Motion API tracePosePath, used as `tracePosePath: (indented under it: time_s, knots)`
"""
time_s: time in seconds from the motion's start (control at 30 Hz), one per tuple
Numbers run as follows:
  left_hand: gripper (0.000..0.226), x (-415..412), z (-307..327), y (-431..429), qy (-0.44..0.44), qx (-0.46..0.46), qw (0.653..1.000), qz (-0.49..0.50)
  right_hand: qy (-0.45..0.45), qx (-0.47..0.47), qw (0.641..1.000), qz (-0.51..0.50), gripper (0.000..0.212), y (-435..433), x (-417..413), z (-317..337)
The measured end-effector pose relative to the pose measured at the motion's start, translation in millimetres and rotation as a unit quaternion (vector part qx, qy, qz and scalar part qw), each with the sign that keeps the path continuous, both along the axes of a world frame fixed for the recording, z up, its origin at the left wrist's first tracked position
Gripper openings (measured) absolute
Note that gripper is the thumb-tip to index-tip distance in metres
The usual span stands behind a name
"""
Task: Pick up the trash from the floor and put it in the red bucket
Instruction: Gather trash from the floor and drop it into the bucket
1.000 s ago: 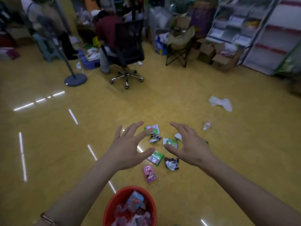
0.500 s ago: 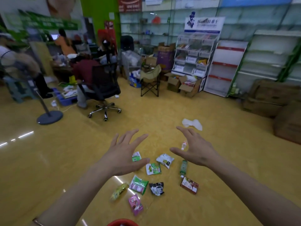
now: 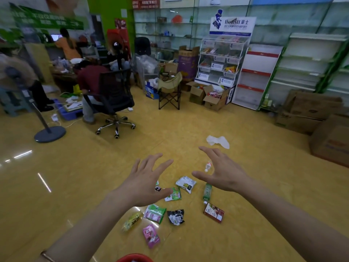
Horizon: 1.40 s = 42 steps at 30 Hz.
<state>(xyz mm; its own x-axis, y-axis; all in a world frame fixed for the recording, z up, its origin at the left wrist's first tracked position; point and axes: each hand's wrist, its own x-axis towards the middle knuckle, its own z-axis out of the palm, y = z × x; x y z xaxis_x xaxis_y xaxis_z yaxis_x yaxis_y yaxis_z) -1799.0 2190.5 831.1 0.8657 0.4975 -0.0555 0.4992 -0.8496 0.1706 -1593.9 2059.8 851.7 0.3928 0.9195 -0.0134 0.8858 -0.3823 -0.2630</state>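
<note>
Several pieces of trash lie on the yellow floor: a pink wrapper, a yellow-green wrapper, a green-pink packet, a black-white wrapper, a red box, a green bottle, a white packet and a small white bottle. My left hand and my right hand hover above them, fingers spread, holding nothing. Only the rim of the red bucket shows at the bottom edge.
A crumpled white tissue lies farther out. A person sits in a black office chair at back left, beside a fan stand. A folding chair, cardboard boxes and shelves line the back and right.
The view has tilted up, so the bucket has slid almost out of frame and more of the room shows. Both hands stay spread and empty above the trash.
</note>
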Motion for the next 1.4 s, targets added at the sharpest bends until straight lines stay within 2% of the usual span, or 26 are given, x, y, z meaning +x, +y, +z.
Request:
tracePosePath:
  time_s: [0.43,0.67,1.03,1.4]
  knots:
    - [0.083,178,-13,-8,0.009,-0.010,1.000,-0.018,-0.042,-0.058,0.997,-0.009,0.087,-22,168,-8]
    - [0.084,215,-30,-3,0.003,-0.031,0.997,0.066,-0.034,-0.090,0.994,0.045,0.087,-4,243,-29]
    - [0.084,167,-50,38,0.034,-0.054,0.969,0.237,0.016,-0.106,0.975,0.194,0.088,110,232,-70]
    - [0.088,183,-72,148,0.020,-0.073,0.961,0.267,0.010,-0.120,0.961,0.248,0.090,242,221,-83]
